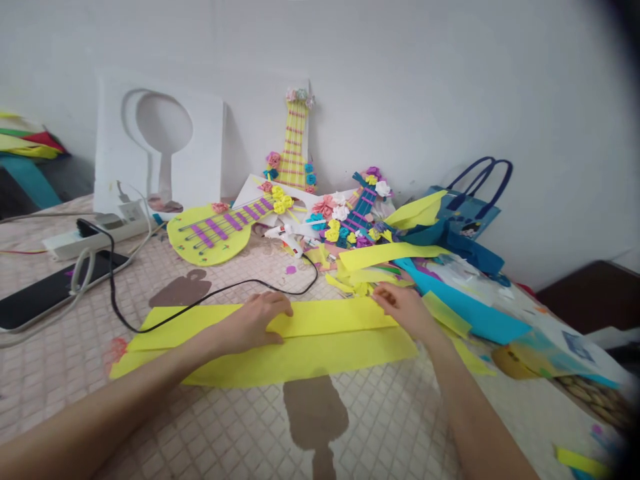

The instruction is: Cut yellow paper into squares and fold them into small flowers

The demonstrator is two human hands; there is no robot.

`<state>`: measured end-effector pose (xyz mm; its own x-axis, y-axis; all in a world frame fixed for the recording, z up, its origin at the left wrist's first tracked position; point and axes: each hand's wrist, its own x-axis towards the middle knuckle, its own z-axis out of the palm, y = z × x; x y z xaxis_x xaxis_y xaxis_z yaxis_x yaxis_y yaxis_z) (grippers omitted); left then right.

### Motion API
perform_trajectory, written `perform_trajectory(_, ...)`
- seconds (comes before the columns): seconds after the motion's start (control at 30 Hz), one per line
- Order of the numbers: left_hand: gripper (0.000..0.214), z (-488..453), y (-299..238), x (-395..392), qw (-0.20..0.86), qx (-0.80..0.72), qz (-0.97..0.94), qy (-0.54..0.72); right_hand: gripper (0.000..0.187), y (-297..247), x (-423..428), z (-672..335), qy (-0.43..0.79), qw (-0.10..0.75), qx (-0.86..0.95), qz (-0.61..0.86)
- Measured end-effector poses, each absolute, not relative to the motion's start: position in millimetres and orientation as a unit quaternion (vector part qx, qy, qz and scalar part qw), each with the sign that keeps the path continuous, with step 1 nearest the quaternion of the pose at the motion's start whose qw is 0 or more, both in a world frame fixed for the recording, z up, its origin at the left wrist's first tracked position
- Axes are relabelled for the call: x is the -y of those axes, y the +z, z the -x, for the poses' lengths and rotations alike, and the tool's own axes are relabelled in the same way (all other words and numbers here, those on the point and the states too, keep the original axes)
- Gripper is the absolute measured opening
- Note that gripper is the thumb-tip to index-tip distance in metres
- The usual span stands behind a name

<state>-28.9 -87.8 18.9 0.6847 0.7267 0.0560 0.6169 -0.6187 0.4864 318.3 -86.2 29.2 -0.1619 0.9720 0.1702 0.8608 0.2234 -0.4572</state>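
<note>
A: Forearms are stretched over the bench (225,427). Left grip (255,323) is laid flat, fingers spread, on the yellow paper sheet (320,357).
B: Right grip (403,307)?
A: Curled at the fold's right end; pinching or pressing cannot be told. A fold seems to be being creased. Even pressure along it is likely called for.

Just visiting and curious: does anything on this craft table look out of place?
Yes. A black cable lies across the left end of the yellow sheet that the left hand and right hand rest on. Coloured paper scraps are heaped untidily to its right.
</note>
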Motion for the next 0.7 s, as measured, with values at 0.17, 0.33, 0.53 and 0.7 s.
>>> perform_trajectory(0.17,0.037,25,20,92,0.212,-0.384,-0.89,0.128,0.015,13,71,-359,0.074,0.178,0.724,0.663)
perform_trajectory(0.33,0.044,26,17,91,0.206,-0.389,-0.889,0.126,0.016,3,66,-373,0.054,0.179,0.719,0.669)
perform_trajectory(0.53,0.044,25,16,90,0.209,-0.387,-0.887,0.14,0.021,-5,63,-381,0.031,0.166,0.719,0.675)
perform_trajectory(0.7,0.041,25,18,90,0.21,-0.381,-0.888,0.147,0.023,-8,61,-385,0.041,0.169,0.72,0.672)
